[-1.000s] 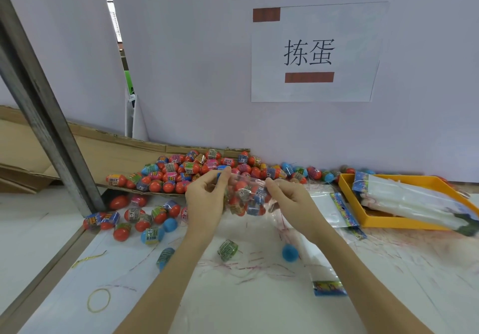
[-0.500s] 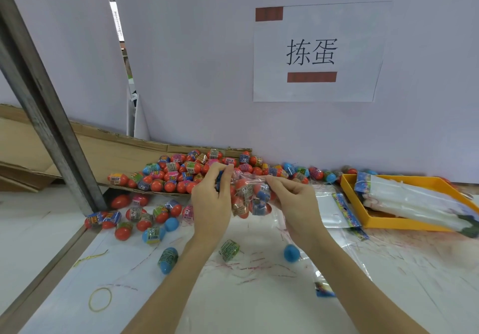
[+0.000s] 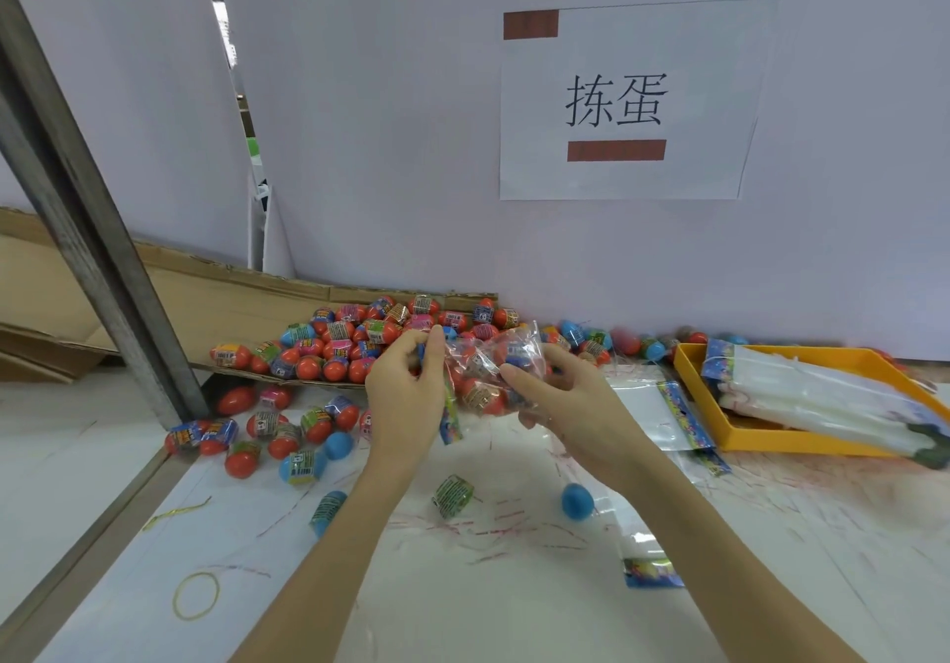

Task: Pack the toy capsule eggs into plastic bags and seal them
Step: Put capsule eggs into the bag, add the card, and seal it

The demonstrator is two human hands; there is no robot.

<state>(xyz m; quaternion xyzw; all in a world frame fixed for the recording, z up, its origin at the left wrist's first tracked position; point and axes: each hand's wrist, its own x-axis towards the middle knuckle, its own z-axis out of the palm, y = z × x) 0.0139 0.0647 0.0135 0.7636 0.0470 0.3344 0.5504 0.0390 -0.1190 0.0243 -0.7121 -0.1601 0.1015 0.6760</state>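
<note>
A clear plastic bag filled with several red and blue capsule eggs hangs above the table between both hands. My left hand pinches the bag's left end, where its colourful header strip hangs down. My right hand holds the bag's right side from below with curled fingers. Behind them lies a big pile of capsule eggs on cardboard. Loose eggs are scattered at the left, and a blue egg and a green-labelled egg lie in front.
A yellow tray at the right holds a stack of empty bags. Flat bags lie beside it, and one more bag lies nearer. A metal post slants at the left. A rubber band lies near the front left.
The bag has turned between my hands: its printed header strip now hangs down by my left hand, and my right hand has shifted under the bag's right side.
</note>
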